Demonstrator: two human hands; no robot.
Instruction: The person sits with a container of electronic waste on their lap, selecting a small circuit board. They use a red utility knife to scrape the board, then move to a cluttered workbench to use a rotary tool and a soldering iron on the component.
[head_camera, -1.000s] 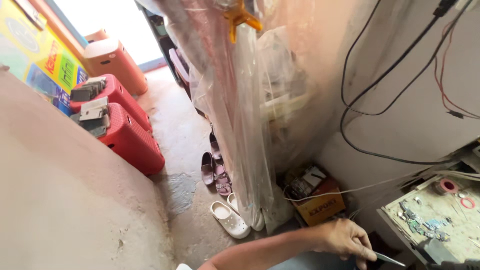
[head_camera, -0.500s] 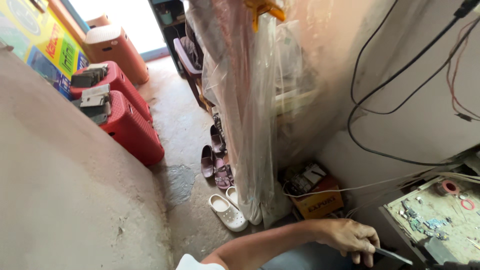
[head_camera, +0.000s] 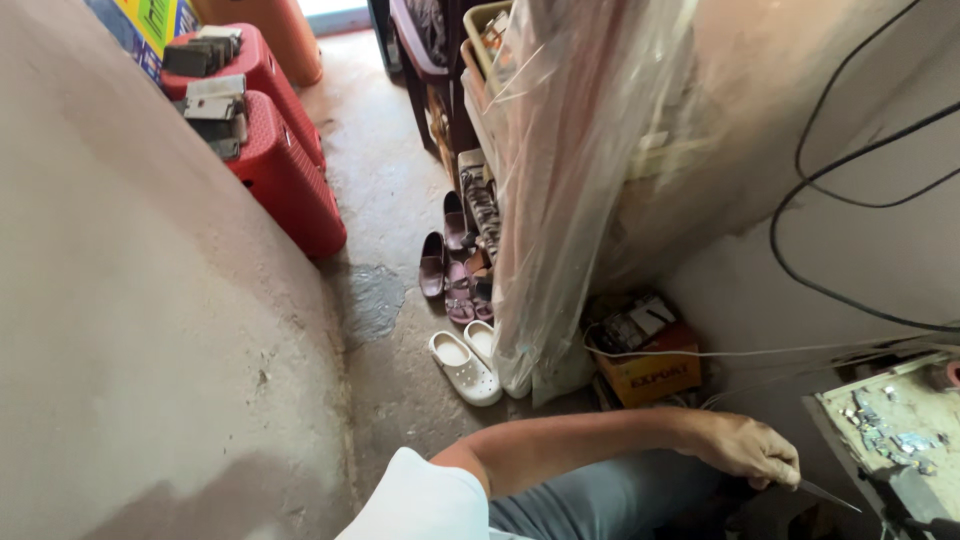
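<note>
the person's left hand (head_camera: 745, 450) is reaching across the lap at the bottom of the view, its fingers closing around the handle of a thin pointed metal tool (head_camera: 828, 494) whose tip is angling toward the edge of the small cluttered table (head_camera: 850, 440) at lower right; the right hand is lying out of sight. just beyond the arm, a pair of white clogs (head_camera: 465, 362) is sitting on the concrete floor (head_camera: 385, 200) beside an orange cardboard box (head_camera: 655, 372) and a hanging clear plastic sheet (head_camera: 560, 200). farther off, brown and pink sandals (head_camera: 455, 262) are lining the floor, and red plastic crates (head_camera: 285, 175) are standing against the left wall.
</note>
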